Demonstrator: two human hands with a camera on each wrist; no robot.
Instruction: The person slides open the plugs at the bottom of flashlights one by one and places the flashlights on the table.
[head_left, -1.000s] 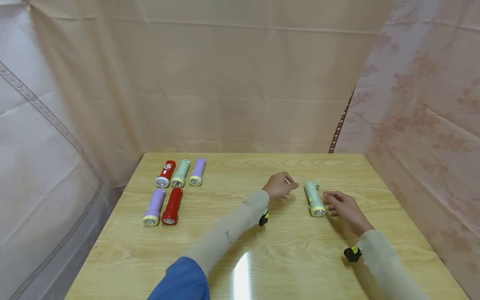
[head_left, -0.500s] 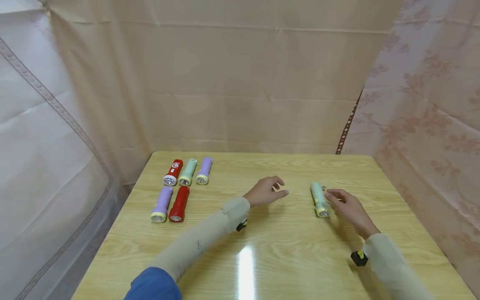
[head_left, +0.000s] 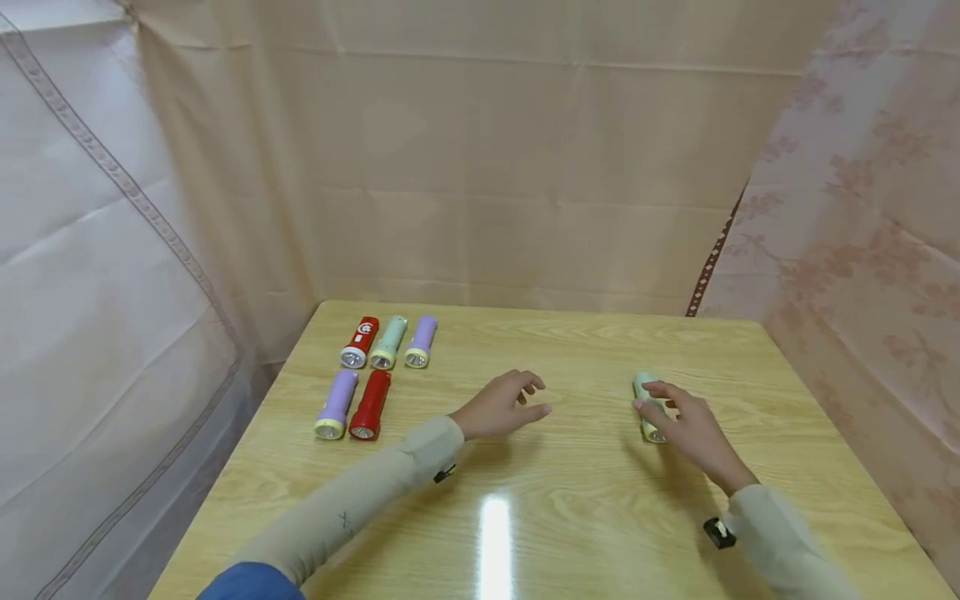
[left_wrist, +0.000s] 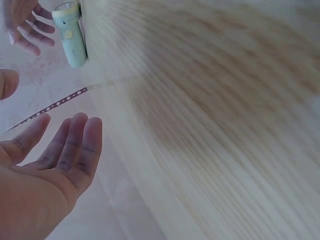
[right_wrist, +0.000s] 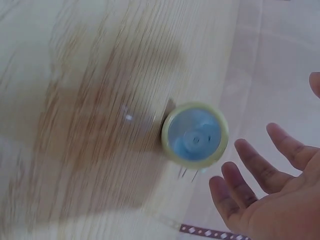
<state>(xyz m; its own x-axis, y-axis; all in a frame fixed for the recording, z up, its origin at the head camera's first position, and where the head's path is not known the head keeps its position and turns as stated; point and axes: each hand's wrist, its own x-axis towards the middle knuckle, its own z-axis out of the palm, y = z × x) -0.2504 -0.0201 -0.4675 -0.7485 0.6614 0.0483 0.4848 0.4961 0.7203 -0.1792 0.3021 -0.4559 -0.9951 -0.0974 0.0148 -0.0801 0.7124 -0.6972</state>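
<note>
A mint-green flashlight point(head_left: 649, 423) with a pale yellow rim lies on the right part of the table. My right hand point(head_left: 686, 425) hovers over it and hides its middle; in the right wrist view the loosely bent fingers point(right_wrist: 252, 162) stand apart from the yellow-rimmed lens point(right_wrist: 195, 135). Nearer the middle, my left hand point(head_left: 501, 406) is held over the tabletop with thumb and fingers parted and nothing between them. The left wrist view shows the same mint-green flashlight point(left_wrist: 71, 37) beyond the left fingers point(left_wrist: 75, 145), beside the right hand point(left_wrist: 25, 25).
At the table's left lie several flashlights in two rows. The back row has a red-and-white one point(head_left: 360, 342), a mint-green one point(head_left: 389, 342) and a purple one point(head_left: 422, 340). In front are a purple one point(head_left: 337, 404) and a red one point(head_left: 371, 404). Curtains surround the wooden table point(head_left: 570, 517).
My left hand has drawn back leftward, away from the mint-green flashlight, with its fingers parted. My right hand has come from beside that flashlight to over it. The view has shifted slightly.
</note>
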